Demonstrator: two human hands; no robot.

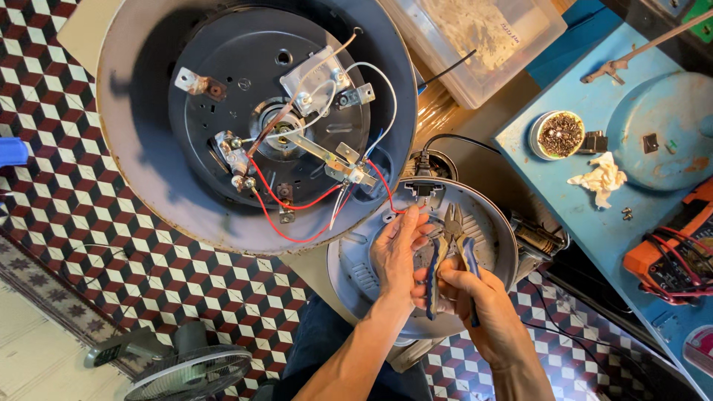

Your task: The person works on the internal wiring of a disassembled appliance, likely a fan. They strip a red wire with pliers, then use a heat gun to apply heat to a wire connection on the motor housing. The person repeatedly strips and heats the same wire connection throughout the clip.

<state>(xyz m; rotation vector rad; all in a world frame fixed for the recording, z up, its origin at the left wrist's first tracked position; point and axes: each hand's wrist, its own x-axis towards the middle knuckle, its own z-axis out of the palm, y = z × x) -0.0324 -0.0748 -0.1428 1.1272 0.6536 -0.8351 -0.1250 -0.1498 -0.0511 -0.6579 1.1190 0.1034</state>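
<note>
An upturned round cooker body shows its dark underside with brackets, a centre thermostat and red and white wires. Beside it lies the grey base cover. My left hand pinches the end of a red wire over the cover. My right hand grips pliers with blue and yellow handles, whose jaws point up toward the wire end and a black plug socket.
A blue table on the right carries a round blue lid, a tin of screws, a crumpled rag and an orange meter. A clear plastic box sits above. A small fan lies on the chequered floor.
</note>
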